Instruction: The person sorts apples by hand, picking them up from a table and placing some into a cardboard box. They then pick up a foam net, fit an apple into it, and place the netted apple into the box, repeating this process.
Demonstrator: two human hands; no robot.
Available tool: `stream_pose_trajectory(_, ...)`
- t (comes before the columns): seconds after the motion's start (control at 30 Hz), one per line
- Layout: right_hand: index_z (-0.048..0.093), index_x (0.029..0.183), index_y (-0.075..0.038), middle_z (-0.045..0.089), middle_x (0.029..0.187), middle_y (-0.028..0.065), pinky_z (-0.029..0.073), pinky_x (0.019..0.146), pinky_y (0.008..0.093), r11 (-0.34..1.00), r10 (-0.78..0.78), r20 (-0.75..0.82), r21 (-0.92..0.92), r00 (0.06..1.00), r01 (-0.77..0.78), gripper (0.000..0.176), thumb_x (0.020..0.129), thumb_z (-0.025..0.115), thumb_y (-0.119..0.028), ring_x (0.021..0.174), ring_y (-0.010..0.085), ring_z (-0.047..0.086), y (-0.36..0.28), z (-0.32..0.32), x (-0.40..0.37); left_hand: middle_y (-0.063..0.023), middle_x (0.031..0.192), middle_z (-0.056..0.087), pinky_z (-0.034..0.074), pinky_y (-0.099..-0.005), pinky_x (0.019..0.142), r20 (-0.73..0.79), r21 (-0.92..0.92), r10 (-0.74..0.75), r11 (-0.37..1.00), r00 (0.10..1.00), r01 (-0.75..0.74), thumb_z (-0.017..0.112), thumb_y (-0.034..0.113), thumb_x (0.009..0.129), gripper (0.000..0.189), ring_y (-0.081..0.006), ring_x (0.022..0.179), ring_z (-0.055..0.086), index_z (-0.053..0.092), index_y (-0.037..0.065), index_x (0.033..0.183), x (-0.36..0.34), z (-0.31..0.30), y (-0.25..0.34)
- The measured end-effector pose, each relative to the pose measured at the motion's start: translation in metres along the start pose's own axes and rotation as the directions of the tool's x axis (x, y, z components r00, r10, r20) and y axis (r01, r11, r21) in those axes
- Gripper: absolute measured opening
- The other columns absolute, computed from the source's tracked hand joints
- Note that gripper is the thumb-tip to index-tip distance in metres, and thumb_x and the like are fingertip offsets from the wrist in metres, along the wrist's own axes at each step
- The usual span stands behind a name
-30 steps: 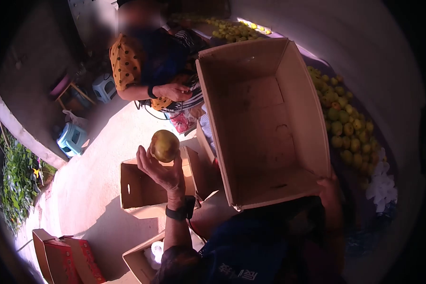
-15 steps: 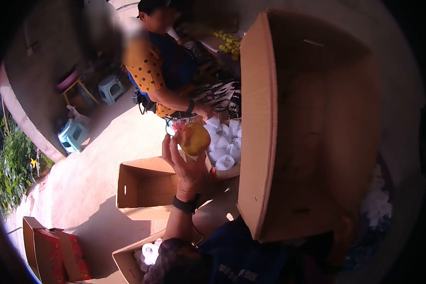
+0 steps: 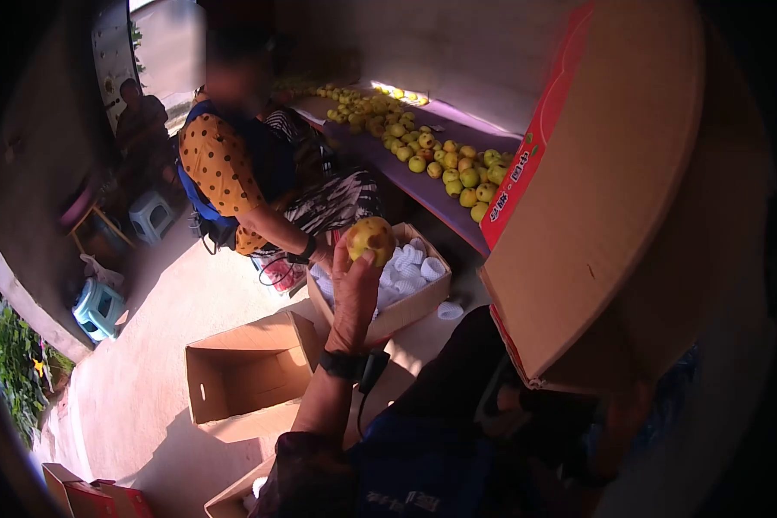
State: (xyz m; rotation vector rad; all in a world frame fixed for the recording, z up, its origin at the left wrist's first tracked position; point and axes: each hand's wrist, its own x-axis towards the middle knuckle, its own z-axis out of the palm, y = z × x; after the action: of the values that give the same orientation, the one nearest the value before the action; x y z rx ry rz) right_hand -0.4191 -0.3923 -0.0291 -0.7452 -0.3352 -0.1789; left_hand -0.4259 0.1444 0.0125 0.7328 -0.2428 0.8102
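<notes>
Sunlit floor [image 3: 147,371]; our left hand [image 3: 354,289] curls round a blemished fruit [image 3: 371,238], raised before a box [image 3: 416,309] of foam nets [image 3: 409,273].
We read 中国 on the red-banded carton [image 3: 609,173]; whether our shadowed right hand [image 3: 628,406] grips it, we cannot tell.

Sunlight splashes over the pale floor [image 3: 134,406], and it's carrying plenty: a turquoise stool [image 3: 99,309] and a grey-blue stool [image 3: 151,216] on the left, an open carton [image 3: 259,423] mid-floor, and near it a foam-filled carton [image 3: 414,309] with one loose white net [image 3: 450,311] just beside. Down at the bottom edge, a red-printed carton [image 3: 104,501] and another carton [image 3: 224,502] poke in, both cut off! Along the wall stretches a purple sheet [image 3: 414,186], yellow-green fruit [image 3: 417,162] strewn right down its length.
</notes>
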Motion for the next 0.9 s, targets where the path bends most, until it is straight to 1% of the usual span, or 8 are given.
stream_pose_trajectory(0.07, 0.043, 0.132, 0.001, 0.048, 0.131, 0.0179, 0.044, 0.101, 0.0456, 0.971, -0.147, -0.151, -0.210, 0.977, 0.114, 0.041, 0.094, 0.048, -0.015, 0.118, 0.0297, 0.050, -0.004, -0.021, -0.005, -0.0124, 0.129, 0.049, 0.039, -0.0447, 0.105, 0.016, -0.127, -0.124, 0.984, 0.992, 0.125, 0.062, 0.013, 0.086, 0.049, -0.0285, 0.122, 0.048, 0.042, 0.010, 0.131, 0.001, 0.005, -0.006)
stream_pose_trajectory(0.3, 0.044, 0.129, 0.002, 0.048, 0.130, 0.0187, 0.045, 0.099, 0.0440, 0.965, -0.228, -0.273, -0.190, 0.934, 0.180, 0.038, 0.096, 0.048, -0.017, 0.123, 0.0300, 0.044, -0.037, 0.067, -0.008, -0.0149, 0.128, 0.051, 0.051, -0.0420, 0.095, 0.114, -0.230, -0.313, 0.915, 0.943, 0.332, 0.064, 0.036, 0.089, 0.060, -0.0319, 0.117, 0.053, 0.040, 0.003, 0.132, 0.004, 0.016, -0.010)
stream_pose_trajectory(0.37, 0.045, 0.128, 0.001, 0.049, 0.127, 0.0191, 0.047, 0.096, 0.0445, 0.895, -0.321, -0.368, -0.419, 0.873, 0.153, 0.038, 0.095, 0.051, -0.016, 0.123, 0.0297, 0.044, -0.041, 0.098, -0.013, -0.0157, 0.128, 0.051, 0.052, -0.0415, 0.093, 0.125, -0.249, -0.363, 0.890, 0.923, 0.383, 0.063, 0.038, 0.089, 0.060, -0.0333, 0.117, 0.053, 0.040, 0.003, 0.133, 0.003, 0.014, -0.015)
stream_pose_trajectory(0.6, 0.043, 0.130, 0.005, 0.043, 0.134, 0.0207, 0.044, 0.104, 0.0448, 0.820, -0.362, -0.257, -0.545, 0.896, 0.175, 0.045, 0.090, 0.060, -0.004, 0.121, 0.0285, 0.045, -0.050, 0.080, -0.022, -0.0210, 0.127, 0.051, 0.057, -0.0383, 0.085, 0.198, -0.364, -0.500, 0.761, 0.843, 0.537, 0.053, 0.046, 0.093, 0.062, -0.0395, 0.111, 0.057, 0.040, 0.002, 0.134, 0.002, 0.009, -0.027)
stream_pose_trajectory(0.67, 0.042, 0.132, 0.004, 0.043, 0.134, 0.0227, 0.038, 0.107, 0.0527, 0.945, -0.217, -0.312, -0.304, 0.925, 0.120, 0.041, 0.094, 0.052, -0.010, 0.124, 0.0334, 0.043, -0.048, 0.075, -0.023, -0.0215, 0.127, 0.051, 0.058, -0.0379, 0.084, 0.228, -0.360, -0.525, 0.738, 0.820, 0.572, 0.051, 0.046, 0.094, 0.062, -0.0396, 0.112, 0.056, 0.039, 0.001, 0.134, 0.004, 0.010, -0.031)
stream_pose_trajectory(0.8, 0.041, 0.132, 0.004, 0.041, 0.136, 0.0229, 0.039, 0.105, 0.0521, 0.857, -0.296, -0.207, -0.490, 0.933, 0.163, 0.043, 0.094, 0.054, -0.010, 0.124, 0.0353, 0.044, -0.041, 0.078, -0.026, -0.0220, 0.128, 0.050, 0.057, -0.0382, 0.085, 0.238, -0.362, -0.532, 0.728, 0.813, 0.583, 0.050, 0.046, 0.094, 0.062, -0.0397, 0.113, 0.056, 0.039, 0.000, 0.134, 0.005, 0.011, -0.041)
stream_pose_trajectory(0.87, 0.043, 0.131, 0.004, 0.044, 0.133, 0.0209, 0.044, 0.102, 0.0451, 0.985, -0.174, -0.097, 0.003, 0.980, 0.175, 0.046, 0.090, 0.061, -0.007, 0.120, 0.0323, 0.048, -0.044, 0.100, -0.030, -0.0226, 0.130, 0.049, 0.056, -0.0388, 0.087, 0.175, -0.355, -0.493, 0.775, 0.852, 0.522, 0.052, 0.043, 0.094, 0.061, -0.0399, 0.115, 0.054, 0.038, 0.000, 0.135, 0.002, 0.017, -0.039)
stream_pose_trajectory(0.9, 0.043, 0.131, 0.004, 0.044, 0.133, 0.0209, 0.044, 0.102, 0.0451, 0.984, -0.177, -0.103, 0.004, 0.979, 0.178, 0.046, 0.090, 0.061, -0.007, 0.120, 0.0323, 0.048, -0.041, 0.099, -0.032, -0.0228, 0.132, 0.048, 0.055, -0.0392, 0.090, 0.184, -0.368, -0.499, 0.764, 0.847, 0.530, 0.055, 0.040, 0.093, 0.060, -0.0399, 0.117, 0.053, 0.038, 0.000, 0.135, 0.002, 0.015, -0.038)
